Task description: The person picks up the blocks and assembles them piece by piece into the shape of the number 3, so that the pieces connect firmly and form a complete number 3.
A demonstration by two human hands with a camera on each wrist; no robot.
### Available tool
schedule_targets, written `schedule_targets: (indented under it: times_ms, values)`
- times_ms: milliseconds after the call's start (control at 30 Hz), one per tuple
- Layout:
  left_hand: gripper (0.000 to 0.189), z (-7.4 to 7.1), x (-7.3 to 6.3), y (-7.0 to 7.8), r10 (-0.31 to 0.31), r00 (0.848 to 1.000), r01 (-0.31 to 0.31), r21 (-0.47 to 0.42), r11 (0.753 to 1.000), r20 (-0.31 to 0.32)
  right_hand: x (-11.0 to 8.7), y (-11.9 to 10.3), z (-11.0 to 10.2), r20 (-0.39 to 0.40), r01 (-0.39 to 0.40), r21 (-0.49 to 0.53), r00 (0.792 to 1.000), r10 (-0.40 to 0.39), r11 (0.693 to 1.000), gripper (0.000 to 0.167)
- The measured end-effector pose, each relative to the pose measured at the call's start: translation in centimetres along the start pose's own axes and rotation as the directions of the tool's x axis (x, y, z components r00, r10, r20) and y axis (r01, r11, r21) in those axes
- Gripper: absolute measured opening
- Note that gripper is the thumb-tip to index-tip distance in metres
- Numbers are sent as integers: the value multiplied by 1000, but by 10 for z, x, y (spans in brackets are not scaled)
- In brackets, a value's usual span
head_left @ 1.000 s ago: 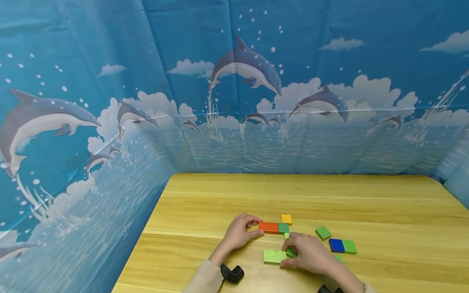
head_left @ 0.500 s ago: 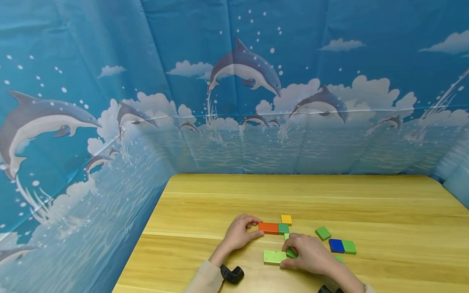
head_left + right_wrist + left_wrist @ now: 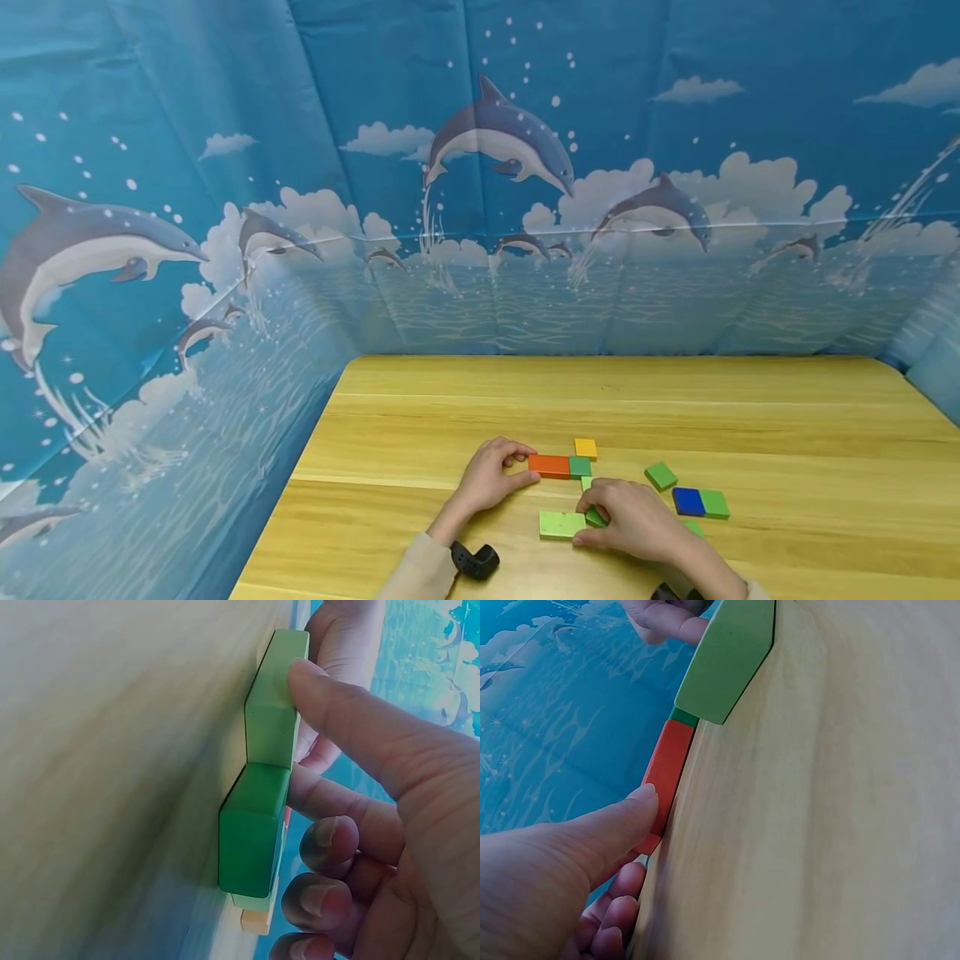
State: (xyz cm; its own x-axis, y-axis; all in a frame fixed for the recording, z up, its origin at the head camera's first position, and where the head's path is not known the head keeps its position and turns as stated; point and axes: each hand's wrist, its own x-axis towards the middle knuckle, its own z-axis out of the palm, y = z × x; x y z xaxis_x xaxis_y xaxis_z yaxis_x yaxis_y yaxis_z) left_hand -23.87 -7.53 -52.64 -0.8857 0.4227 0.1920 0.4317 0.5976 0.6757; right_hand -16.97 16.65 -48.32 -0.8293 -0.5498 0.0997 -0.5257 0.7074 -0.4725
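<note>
My left hand [image 3: 486, 479] pinches the left end of a red block [image 3: 549, 467], its thumb on the near side in the left wrist view. A small green block [image 3: 580, 467] sits against the red block's right end. My right hand [image 3: 633, 517] pinches the right end of a light green oblong block [image 3: 561, 525], thumb on its near corner and index finger at the far one. A darker green block [image 3: 251, 832] abuts that end in the right wrist view. Between the two rows shows another light green block [image 3: 587, 482], partly hidden by the right hand.
A yellow block [image 3: 586, 449] lies behind the small green one. Off to the right are a loose green block [image 3: 661, 476] and a blue block [image 3: 687, 502] side by side with a green one [image 3: 716, 504]. Another green block [image 3: 695, 529] is partly covered by the right forearm.
</note>
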Motion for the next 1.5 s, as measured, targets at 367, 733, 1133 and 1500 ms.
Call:
schedule_targets:
  times_ms: [367,733,1133,1500]
  values:
    - [32,-1,-1,0,-1,1000,1,-3,1000,4,0,1,-1,-10,-14,35,1000,14,999,40]
    - [33,0,-1,-1,14,1000,-14,-1,1000,-1,-10,32,-35,-260,-199,2,946,192,980,27]
    - [33,1,-1,-3,28,1000,-28,7,1000,-6,-29,67,-54,-178,-458,-8,875,450,889,58]
    - [32,0,-2,-1,16,1000,-16,-2,1000,-4,-28,64,-51,-116,-498,-14,862,493,867,49]
